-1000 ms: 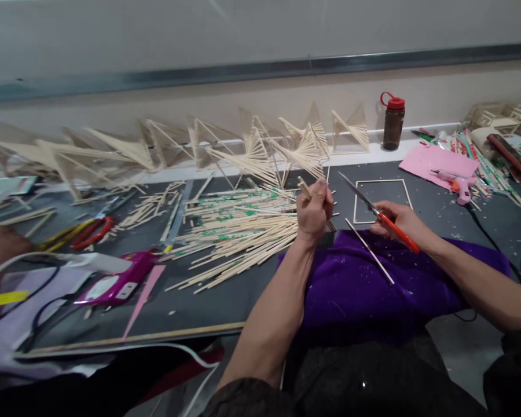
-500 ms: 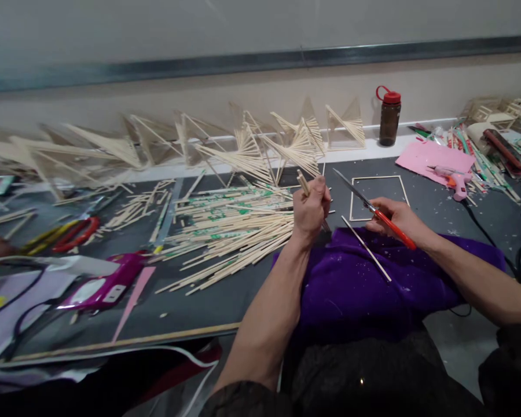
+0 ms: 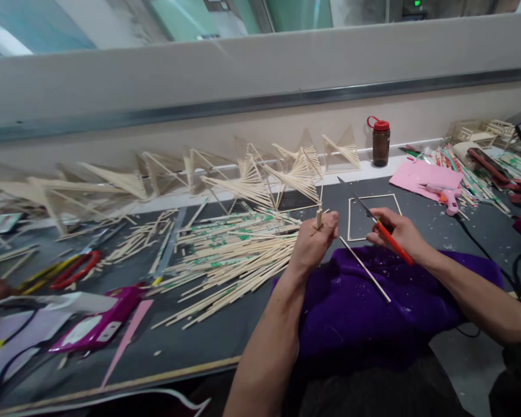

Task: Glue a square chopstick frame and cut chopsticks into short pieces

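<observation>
A dark-topped table [image 3: 208, 347] runs along a pale wall, and a row of stick models [image 3: 299, 176] stands at its back, many with slender sticks fanned across their frames. Beside the row is a brown bottle [image 3: 381, 147] with a red lid.

The person's left hand [image 3: 310, 243] is closed in a fist around a small bunch of sticks [image 3: 319, 217], their ends poking up above the fingers. The right hand [image 3: 393, 229] has its fingers wrapped around the orange-red handles of a pair of scissors [image 3: 393, 242], whose blades point away toward the back of the table, apart from the bunch. Whether the blades are parted is hard to tell at this blur.

Below the hands, one single stick [image 3: 364, 269] lies slantwise over a purple cloth [image 3: 342, 307]. Just beyond the right hand, a thin rectangular frame [image 3: 349, 220] lies flat on the table, partly hidden behind the fingers.

As far as can be judged, much is already built: the models at the back look joined. The rectangular frame is bare, with no fan of sticks across it. A broad pile of loose sticks [image 3: 243, 272] spreads to the left of the left hand, unjoined, so plenty of material is unused. A pink glue gun [image 3: 449, 197] lies to the right on a pink sheet [image 3: 406, 176], untouched by either hand.
</observation>
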Available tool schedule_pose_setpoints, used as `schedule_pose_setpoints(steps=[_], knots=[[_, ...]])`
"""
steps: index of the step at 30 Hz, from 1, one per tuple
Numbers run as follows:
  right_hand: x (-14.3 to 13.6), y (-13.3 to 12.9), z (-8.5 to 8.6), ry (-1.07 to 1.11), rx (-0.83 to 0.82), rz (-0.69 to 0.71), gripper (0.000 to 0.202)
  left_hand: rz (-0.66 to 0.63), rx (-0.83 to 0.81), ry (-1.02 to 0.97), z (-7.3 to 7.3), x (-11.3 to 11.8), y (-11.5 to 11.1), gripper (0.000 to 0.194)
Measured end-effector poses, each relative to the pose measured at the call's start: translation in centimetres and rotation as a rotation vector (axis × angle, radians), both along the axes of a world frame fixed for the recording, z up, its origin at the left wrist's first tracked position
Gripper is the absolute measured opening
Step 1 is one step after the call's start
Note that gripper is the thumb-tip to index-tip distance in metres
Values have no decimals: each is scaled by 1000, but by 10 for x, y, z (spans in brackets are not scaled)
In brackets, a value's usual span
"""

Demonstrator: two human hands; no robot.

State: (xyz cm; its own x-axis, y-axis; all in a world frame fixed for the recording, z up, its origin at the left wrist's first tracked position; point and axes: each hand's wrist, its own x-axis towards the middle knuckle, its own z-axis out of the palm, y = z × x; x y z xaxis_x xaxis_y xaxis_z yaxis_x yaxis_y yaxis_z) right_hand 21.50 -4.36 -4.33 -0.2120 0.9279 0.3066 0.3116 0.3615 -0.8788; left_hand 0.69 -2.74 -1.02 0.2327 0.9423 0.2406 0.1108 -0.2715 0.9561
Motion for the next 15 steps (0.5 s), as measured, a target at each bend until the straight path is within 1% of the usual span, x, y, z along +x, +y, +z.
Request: schedule_pose_setpoints(steps=[4,8,11,15], knots=[[2,-6,10,-100,50,-47,49,79,98,171,-3,1,2,53],[3,-11,19,-230,88,-12,59,166,187,363,-2,4,0,48],[3,-10,19,-308,200,10,65,195,216,457,-1,6,-1,46],[2,-6,13,-401,364,22,71,179,246,547,-4,4,2,39]])
